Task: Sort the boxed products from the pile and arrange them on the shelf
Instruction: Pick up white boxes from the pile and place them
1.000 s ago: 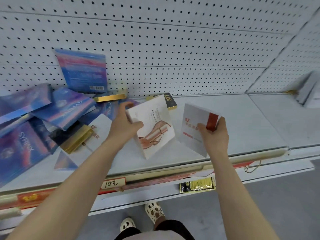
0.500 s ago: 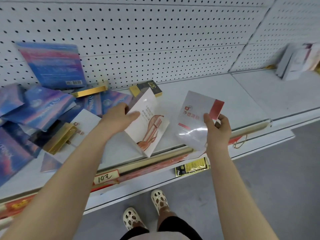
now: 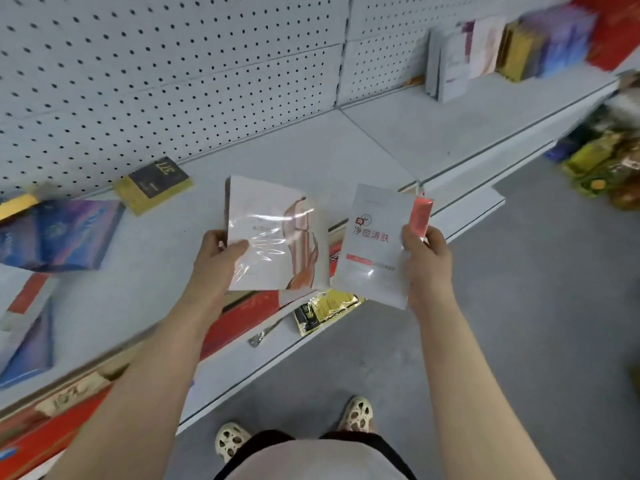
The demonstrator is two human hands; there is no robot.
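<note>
My left hand (image 3: 218, 261) grips a white shrink-wrapped box with a pink figure drawing (image 3: 277, 233) by its left edge, lifted off the shelf (image 3: 381, 147). My right hand (image 3: 427, 261) grips a white box with red lettering and a red side (image 3: 377, 244) by its right edge. Both boxes are held face-up side by side over the shelf's front edge. The pile remains at the left: blue-purple boxes (image 3: 59, 233) and a black-and-gold box (image 3: 154, 183).
A row of upright boxes (image 3: 502, 53) stands on the shelf at the far right against the pegboard (image 3: 173, 81). Yellow-green packages (image 3: 602, 161) lie on the floor at right. A yellow tag (image 3: 325, 310) hangs from the shelf rail.
Both hands lifted their boxes off the shelf and toward me. The view swung right, bringing the arranged row at the far right into sight and pushing the pile leftward.
</note>
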